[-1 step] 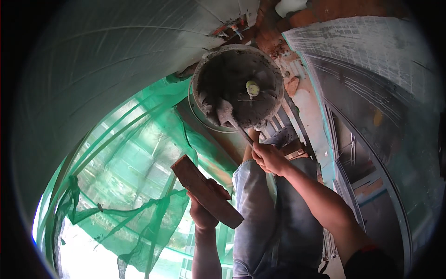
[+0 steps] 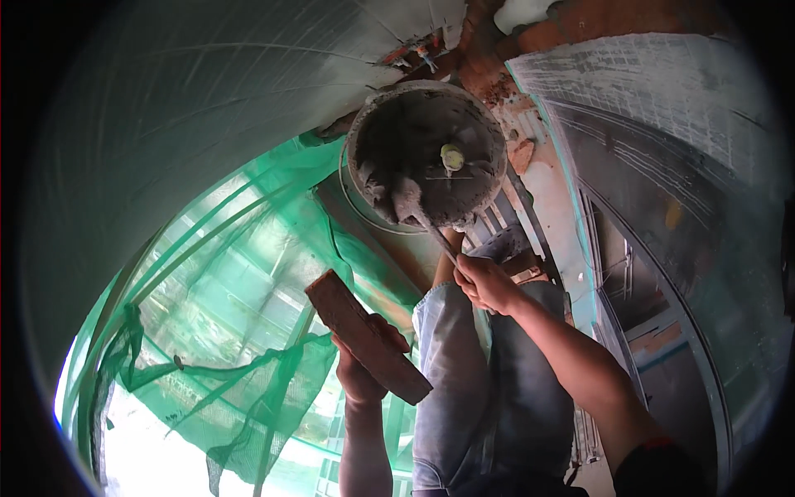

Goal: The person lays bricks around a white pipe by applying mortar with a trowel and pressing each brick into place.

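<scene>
My left hand (image 2: 356, 379) is closed around a reddish-brown brick (image 2: 352, 323), which is held up at a slant left of my knees. My right hand (image 2: 489, 286) grips the thin handle of a trowel (image 2: 407, 199). Its mortar-coated blade rests in the near side of a round bucket (image 2: 499, 137), partly sunk in the wet grey mortar (image 2: 406, 124). A small yellow-green round object (image 2: 451, 157) sits in the bucket, on or in the mortar. The bucket's wire handle (image 2: 354, 214) hangs down on the left.
Green mesh netting (image 2: 257, 398) hangs along the left, with bright daylight behind it. A grey curved-looking wall (image 2: 207, 108) rises at the upper left. On the right stands a framed glass panel (image 2: 671, 282). Rubble bits (image 2: 522, 155) lie right of the bucket, with slats below it.
</scene>
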Available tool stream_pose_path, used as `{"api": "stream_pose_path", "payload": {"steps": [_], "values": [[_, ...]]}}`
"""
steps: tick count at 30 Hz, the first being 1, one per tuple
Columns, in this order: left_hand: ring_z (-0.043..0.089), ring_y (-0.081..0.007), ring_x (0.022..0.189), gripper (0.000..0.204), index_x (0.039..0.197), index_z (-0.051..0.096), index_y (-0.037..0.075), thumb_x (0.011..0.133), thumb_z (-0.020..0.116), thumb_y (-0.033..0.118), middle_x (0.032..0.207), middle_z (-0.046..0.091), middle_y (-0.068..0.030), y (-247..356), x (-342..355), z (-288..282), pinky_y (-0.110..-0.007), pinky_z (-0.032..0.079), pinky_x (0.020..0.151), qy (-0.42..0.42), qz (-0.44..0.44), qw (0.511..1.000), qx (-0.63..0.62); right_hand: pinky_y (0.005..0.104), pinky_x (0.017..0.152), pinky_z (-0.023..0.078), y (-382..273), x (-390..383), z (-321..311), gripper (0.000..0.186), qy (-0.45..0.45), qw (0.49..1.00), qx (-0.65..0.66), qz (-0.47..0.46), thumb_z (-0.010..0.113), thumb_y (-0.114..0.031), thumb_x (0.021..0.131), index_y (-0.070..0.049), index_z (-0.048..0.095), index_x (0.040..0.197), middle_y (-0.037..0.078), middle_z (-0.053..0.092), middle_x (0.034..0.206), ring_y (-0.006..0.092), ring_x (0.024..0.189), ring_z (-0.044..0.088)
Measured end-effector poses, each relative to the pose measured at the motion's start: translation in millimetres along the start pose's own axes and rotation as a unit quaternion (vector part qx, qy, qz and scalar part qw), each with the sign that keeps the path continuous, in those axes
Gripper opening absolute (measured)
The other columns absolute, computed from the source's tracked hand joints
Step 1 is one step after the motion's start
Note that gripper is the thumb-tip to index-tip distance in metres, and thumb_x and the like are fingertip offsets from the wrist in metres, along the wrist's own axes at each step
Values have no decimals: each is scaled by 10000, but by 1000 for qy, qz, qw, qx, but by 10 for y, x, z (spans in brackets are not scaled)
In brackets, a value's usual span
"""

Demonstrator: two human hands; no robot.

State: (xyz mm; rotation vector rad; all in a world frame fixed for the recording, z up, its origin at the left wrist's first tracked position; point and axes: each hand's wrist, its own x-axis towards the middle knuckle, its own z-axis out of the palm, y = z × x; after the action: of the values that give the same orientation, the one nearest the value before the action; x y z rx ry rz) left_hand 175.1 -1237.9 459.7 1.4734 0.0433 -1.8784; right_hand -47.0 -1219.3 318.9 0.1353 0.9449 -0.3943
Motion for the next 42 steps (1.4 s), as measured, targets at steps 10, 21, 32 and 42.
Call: {"api": "stream_pose_path", "payload": {"steps": [10, 21, 32, 42], "values": [[606, -242, 648, 674, 1190, 502, 30, 960, 258, 615, 843, 618, -138, 392, -665, 656, -354, 502, 552, -68, -15, 997, 41, 200, 429, 303, -240, -2045, 440, 377, -11, 978, -148, -146, 426, -417, 1000, -119, 434, 770, -30, 403, 649, 37, 495, 361], [596, -275, 581, 638, 1163, 507, 79, 955, 254, 626, 761, 609, -163, 940, -1577, 1766, -384, 503, 512, -106, -18, 992, 66, 424, 519, 445, -539, -3104, 1018, 303, 245, 696, -514, -437, 512, -345, 961, -56, 581, 901, 166, 579, 660, 377, 613, 590], [580, -246, 617, 570, 1188, 529, 115, 955, 331, 597, 831, 615, -110, 1472, -2228, 2144, -369, 486, 523, -202, 36, 978, -26, 422, 489, 470, -894, -4358, 1429, 210, 277, 433, -648, -562, 599, -276, 895, -91, 528, 826, 114, 596, 693, 340, 601, 600], [600, -256, 690, 534, 1124, 546, 102, 955, 367, 576, 880, 603, -74, 1830, -2790, 2230, -383, 498, 539, -253, 107, 960, -42, 325, 504, 424, -676, -5003, 2000, 278, 156, 637, -494, -571, 556, -259, 946, -30, 544, 790, 84, 524, 586, 196, 529, 551]]}}
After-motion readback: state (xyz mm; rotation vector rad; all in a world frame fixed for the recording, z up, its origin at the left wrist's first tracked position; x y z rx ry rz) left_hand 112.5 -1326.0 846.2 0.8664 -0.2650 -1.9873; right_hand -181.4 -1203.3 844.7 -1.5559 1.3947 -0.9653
